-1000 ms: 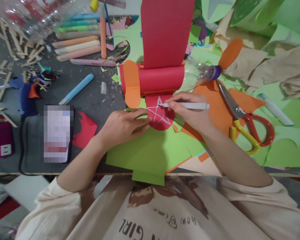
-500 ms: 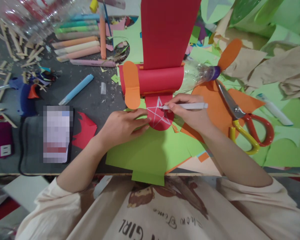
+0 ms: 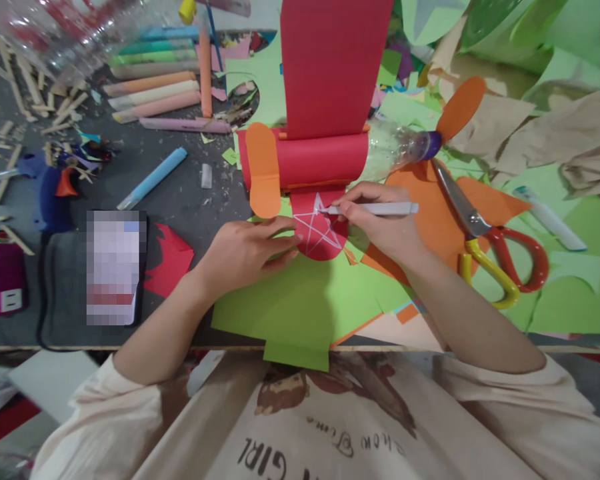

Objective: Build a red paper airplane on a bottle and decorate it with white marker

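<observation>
Red paper wing (image 3: 321, 233), round-ended, stuck out toward the person from the near side of a red tube (image 3: 315, 158), with a pale five-pointed star (image 3: 318, 223) drawn across it. The right hand (image 3: 387, 230) pinched a white pen (image 3: 387, 209) between thumb and fingers, its tip at the upper part of the star and its back end pointing right. From the other side came the left hand (image 3: 245, 253), palm down — its fingers a little apart, the tips at the wing's left edge; whether they pinched that edge or only rested against it, I could not tell.

A longer red panel (image 3: 333, 67) rose from the far side of the tube. Near the tube's left end stood out an orange strip (image 3: 264, 170) with rounded ends, and at its right end showed a clear bottle neck (image 3: 393, 148) with a purple cap (image 3: 433, 145) and an orange blade (image 3: 461, 108). Green paper (image 3: 290, 307) lay beneath the wing. Right of the right hand, scissors (image 3: 475, 227) lay partly over an orange sheet (image 3: 435, 213); left of the left hand were a red scrap (image 3: 170, 260) and a phone (image 3: 113, 267) — its screen blurred out.
</observation>
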The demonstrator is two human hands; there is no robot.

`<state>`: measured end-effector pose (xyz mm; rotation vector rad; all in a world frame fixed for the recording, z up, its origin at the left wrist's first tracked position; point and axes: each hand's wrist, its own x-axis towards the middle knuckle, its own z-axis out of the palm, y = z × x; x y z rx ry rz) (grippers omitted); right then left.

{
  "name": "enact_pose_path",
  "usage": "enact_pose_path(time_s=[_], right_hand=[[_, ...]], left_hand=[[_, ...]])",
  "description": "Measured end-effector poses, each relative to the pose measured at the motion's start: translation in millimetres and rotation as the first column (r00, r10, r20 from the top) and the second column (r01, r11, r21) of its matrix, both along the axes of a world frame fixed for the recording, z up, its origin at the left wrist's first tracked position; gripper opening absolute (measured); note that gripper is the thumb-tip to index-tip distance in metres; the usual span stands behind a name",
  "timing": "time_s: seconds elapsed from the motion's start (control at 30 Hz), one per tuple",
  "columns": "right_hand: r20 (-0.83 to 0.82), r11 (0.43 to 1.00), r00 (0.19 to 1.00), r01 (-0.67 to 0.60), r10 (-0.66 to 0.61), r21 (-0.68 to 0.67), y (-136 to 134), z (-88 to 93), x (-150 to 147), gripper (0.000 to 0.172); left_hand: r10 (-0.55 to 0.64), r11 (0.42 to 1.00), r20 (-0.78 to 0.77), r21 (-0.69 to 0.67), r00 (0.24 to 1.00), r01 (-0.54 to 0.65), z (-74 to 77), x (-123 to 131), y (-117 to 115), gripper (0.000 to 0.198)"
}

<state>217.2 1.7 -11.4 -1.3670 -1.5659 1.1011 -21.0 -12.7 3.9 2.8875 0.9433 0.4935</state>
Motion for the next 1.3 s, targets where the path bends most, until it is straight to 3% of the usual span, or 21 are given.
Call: enact_pose_path(time_s=[0.2, 0.43, 0.67, 1.3], right_hand=[[-0.04, 0.999, 0.999, 0.033, -0.033, -0.001, -1.1, 0.3, -0.6, 0.012], [-0.018, 1.0, 1.0, 0.014, -0.015, -0.012, -0.2, -0.2, -0.2, 0.012], [-0.042, 0.999, 0.999, 0.032, -0.032, 0.005, -1.5, 1.0, -0.4, 0.01], [-0.06, 1.0, 0.998, -0.01, 0.009, -0.016, 1.4, 0.0, 0.3, 0.012]], left_hand=[[0.0, 0.998, -0.027, -0.062, 1.0, -0.001, -1.1, -1.3, 0.3, 0.036], [-0.007, 1.0, 0.01, 0.013, 1.0, 0.006, -2.5, -1.9, 0.0, 0.03], [-0.002, 0.998, -0.016, -0.055, 1.0, 0.002, -2.4, -1.5, 0.1, 0.035], [0.009, 0.999, -0.035, -0.032, 0.999, -0.01, -0.6, -1.4, 0.4, 0.035]])
